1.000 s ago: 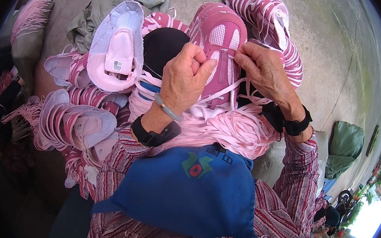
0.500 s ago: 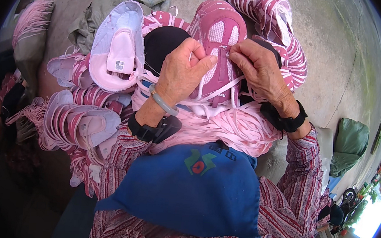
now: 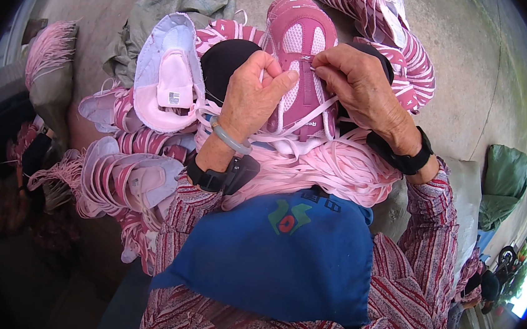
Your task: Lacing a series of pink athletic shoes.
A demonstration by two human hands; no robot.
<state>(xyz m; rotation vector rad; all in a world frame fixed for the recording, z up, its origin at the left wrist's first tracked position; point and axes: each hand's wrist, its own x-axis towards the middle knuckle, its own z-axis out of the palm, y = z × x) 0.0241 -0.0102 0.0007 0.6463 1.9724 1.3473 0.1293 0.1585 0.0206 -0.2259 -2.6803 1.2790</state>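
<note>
Nearest the camera, a blue cloth apron (image 3: 280, 260) covers the lap, framed by red-and-white patterned sleeves (image 3: 416, 284). Just beyond its upper edge lies a heap of pale pink flat laces (image 3: 332, 170), spilling across the lap. On that heap rests a dark pink mesh shoe upper (image 3: 299, 73), toe pointing away, with pale laces crossing its lower part.

The left hand (image 3: 250, 97), with a pale green bangle and a black wristband on the wrist, grips the upper's left edge; its fingers are curled together on the material, thumb pressed against the front. The right hand (image 3: 361, 85), also with a black wristband, comes in from the right; its thumb and forefinger are pinched shut on a pale pink lace end (image 3: 313, 65) at the eyelet row, touching the left thumb tip.

To the left lie more striped pink-and-white shoe uppers (image 3: 127, 181) and one turned inside out, showing a white lining (image 3: 168, 75). Farther off, another striped pile (image 3: 388, 25) and a crumpled grey-green cloth (image 3: 184, 1) lie on the concrete floor (image 3: 472, 70).
</note>
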